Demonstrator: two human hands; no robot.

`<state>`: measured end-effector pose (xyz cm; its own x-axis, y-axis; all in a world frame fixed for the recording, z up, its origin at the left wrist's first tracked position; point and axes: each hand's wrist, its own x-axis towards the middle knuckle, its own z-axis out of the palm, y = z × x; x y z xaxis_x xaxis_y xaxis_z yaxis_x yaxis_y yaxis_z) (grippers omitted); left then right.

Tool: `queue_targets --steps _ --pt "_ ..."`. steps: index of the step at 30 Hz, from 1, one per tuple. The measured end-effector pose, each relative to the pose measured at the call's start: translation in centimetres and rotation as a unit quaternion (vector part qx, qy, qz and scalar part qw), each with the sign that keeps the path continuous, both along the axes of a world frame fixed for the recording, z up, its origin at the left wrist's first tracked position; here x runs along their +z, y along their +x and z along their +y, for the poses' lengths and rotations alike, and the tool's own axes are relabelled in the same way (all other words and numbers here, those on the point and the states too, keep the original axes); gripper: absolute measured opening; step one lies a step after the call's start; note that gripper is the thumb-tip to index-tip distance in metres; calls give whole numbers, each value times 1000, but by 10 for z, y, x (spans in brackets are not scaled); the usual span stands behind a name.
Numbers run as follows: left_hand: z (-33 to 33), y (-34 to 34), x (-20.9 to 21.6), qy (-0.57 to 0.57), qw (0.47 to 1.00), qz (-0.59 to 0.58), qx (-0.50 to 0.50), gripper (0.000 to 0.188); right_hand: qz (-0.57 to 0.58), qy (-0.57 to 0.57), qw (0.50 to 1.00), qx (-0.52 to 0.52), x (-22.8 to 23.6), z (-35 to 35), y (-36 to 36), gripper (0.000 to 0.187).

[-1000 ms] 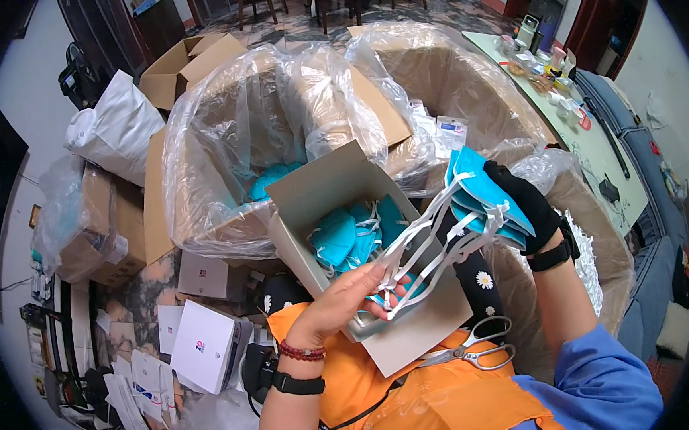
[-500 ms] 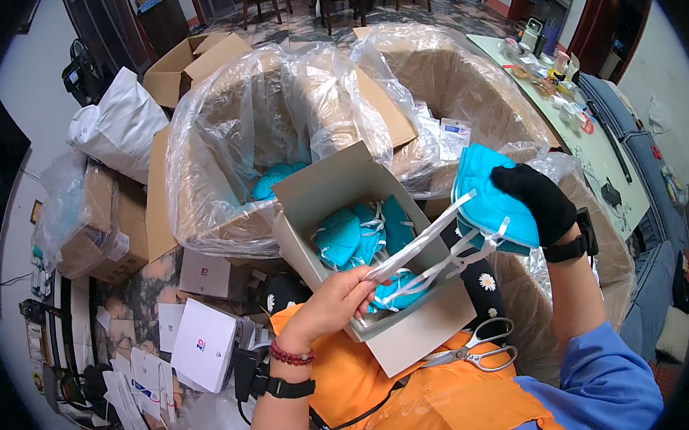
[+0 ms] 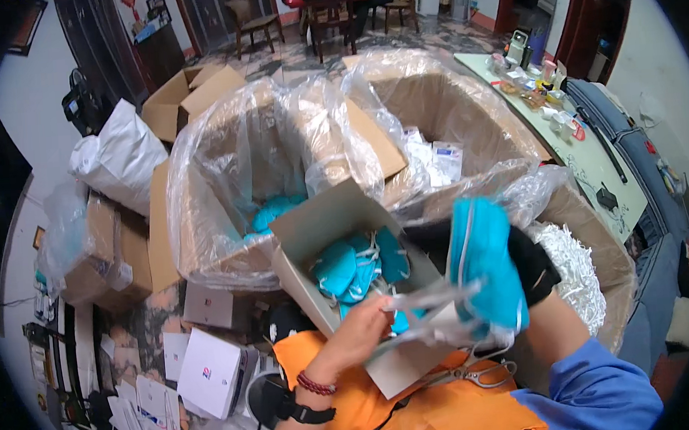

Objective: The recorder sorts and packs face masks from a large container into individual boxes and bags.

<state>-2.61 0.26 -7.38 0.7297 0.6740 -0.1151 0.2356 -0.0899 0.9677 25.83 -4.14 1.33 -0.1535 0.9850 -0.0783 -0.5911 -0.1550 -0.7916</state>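
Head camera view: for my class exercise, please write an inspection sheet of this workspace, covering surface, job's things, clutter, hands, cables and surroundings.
Surface: patterned floor; small open box near the middle of the view.
Job's things: stack of blue masks in hand, white straps blurred; loose masks inside the box.
Clutter: scissors on the orange apron; white box and papers at lower left.
Hands: gloved right hand grips the stack; bare left hand is at the straps, grip too blurred to tell.
Cables: black cord across the apron.
Surroundings: plastic-lined cartons ahead; table and sofa at right; chairs farther off.
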Motion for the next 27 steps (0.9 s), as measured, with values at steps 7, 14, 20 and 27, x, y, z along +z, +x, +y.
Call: queue_targets --steps 7,14,20,27 --pt "3 18 40 208 978 -4 -17 39 -238 31 851 468 13 -10 -73 50" --pt "-23 -9 49 377 914 148 -10 6 -330 -64 811 480 18 -1 -45 47" --pt "-46 1 52 384 914 115 64 16 -625 31 693 359 7 0 -44 45" --pt "-76 15 53 179 972 -25 152 25 -404 153 900 -52 -61 -22 -58 36"
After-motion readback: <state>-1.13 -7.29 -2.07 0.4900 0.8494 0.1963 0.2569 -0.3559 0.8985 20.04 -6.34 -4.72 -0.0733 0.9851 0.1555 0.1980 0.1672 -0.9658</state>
